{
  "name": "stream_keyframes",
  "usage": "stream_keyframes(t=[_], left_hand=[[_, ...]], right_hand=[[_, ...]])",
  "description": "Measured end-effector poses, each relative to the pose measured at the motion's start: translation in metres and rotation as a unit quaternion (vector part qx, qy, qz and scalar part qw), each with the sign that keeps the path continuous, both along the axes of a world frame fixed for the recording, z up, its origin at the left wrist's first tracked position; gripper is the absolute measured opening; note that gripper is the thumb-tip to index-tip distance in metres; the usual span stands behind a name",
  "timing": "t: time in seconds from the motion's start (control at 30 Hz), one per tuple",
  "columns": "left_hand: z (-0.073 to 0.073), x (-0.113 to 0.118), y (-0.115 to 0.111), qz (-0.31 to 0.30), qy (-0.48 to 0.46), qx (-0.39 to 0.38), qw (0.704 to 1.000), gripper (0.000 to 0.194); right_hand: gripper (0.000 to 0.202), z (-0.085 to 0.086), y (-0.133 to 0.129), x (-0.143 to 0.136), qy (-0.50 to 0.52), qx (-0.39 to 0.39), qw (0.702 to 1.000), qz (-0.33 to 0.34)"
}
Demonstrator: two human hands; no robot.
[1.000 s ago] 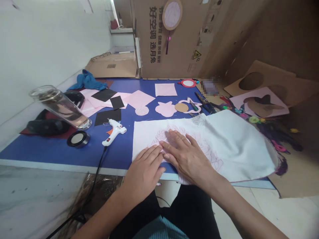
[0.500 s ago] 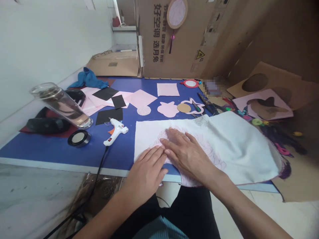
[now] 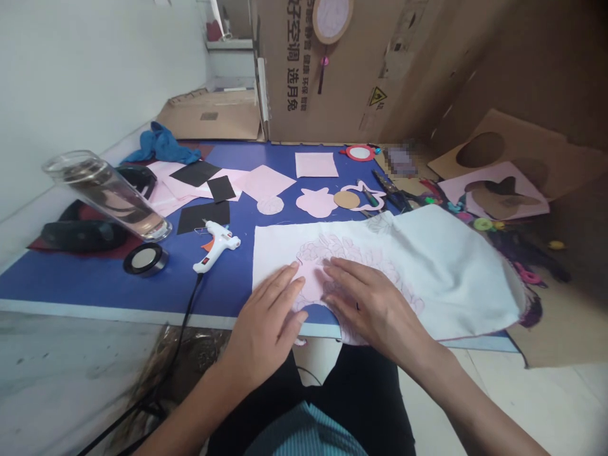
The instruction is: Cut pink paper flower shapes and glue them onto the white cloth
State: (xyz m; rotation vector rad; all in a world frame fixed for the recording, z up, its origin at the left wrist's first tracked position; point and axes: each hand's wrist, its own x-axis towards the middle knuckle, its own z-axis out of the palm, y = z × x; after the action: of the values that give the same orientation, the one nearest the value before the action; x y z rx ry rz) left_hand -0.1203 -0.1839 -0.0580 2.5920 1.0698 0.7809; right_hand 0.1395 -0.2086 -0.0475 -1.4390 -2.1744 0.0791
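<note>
White fabric with a pink floral pattern lies across the front of the table, its right part folded over plain side up. On the pattern rests a pink cut-out piece, framed by both hands and partly covered by them. My left hand is open, fingers stretched, with fingertips at the piece's left edge. Fingers extended, my right hand is open too and touches the right edge of the piece. Neither hand grips anything.
A white glue gun with a black cord lies left of the fabric. Beyond it stand a clear glass of liquid and a round black-rimmed tin. Pink cut-outs, pliers and a cardboard wall are behind.
My hands have moved apart from their overlapping position, uncovering the pink piece between them. The view has shifted slightly.
</note>
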Motion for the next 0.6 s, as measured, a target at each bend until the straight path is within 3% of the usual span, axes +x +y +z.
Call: stream_keyframes(t=[0.13, 0.6], left_hand=[[0.002, -0.015, -0.001, 0.039, 0.011, -0.003, 0.999, 0.044], [-0.002, -0.033, -0.005, 0.017, 0.046, 0.005, 0.999, 0.038]], right_hand=[[0.046, 0.006, -0.003, -0.011, -0.02, -0.006, 1.0, 0.024], [0.019, 0.009, 0.001, -0.031, -0.116, 0.021, 0.993, 0.012]])
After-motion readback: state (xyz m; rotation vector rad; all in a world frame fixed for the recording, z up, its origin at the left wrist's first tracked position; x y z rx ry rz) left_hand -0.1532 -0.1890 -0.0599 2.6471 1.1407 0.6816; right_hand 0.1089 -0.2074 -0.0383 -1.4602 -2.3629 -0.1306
